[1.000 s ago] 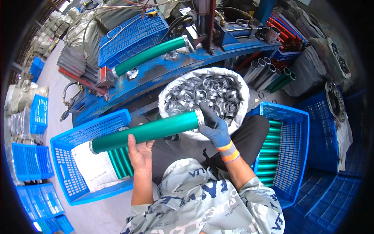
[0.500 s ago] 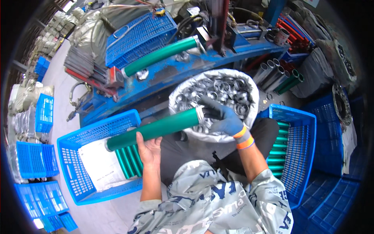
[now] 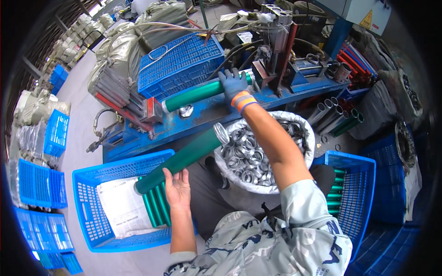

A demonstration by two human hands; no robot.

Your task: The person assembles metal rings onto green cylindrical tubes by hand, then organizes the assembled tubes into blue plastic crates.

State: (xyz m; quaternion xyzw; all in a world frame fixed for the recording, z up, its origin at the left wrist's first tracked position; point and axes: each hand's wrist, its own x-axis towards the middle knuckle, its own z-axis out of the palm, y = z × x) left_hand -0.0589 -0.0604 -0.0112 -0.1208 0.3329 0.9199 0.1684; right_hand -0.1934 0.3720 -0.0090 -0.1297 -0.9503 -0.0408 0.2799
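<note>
Head view: at left of center, the bare left hand (image 3: pixel 178 188) holds one green tube (image 3: pixel 184 158), which slants from lower left up toward a white sack (image 3: pixel 310 142) of metal rings (image 3: pixel 248 158). At upper center, the gloved right hand (image 3: pixel 235 85) lies over a second green tube (image 3: pixel 195 95) on the blue bench (image 3: pixel 207 115); whether its fingers grip, I cannot tell. More green tubes (image 3: pixel 157 207) lie in the blue crate (image 3: pixel 126 161), lower left.

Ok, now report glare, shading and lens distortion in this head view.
Head view: fisheye curvature bends the blue workbench and leaves black corners; same head view: metal rings glint, green tubes in the left crate show pale streaks, lower-right crates sit in shade.
</note>
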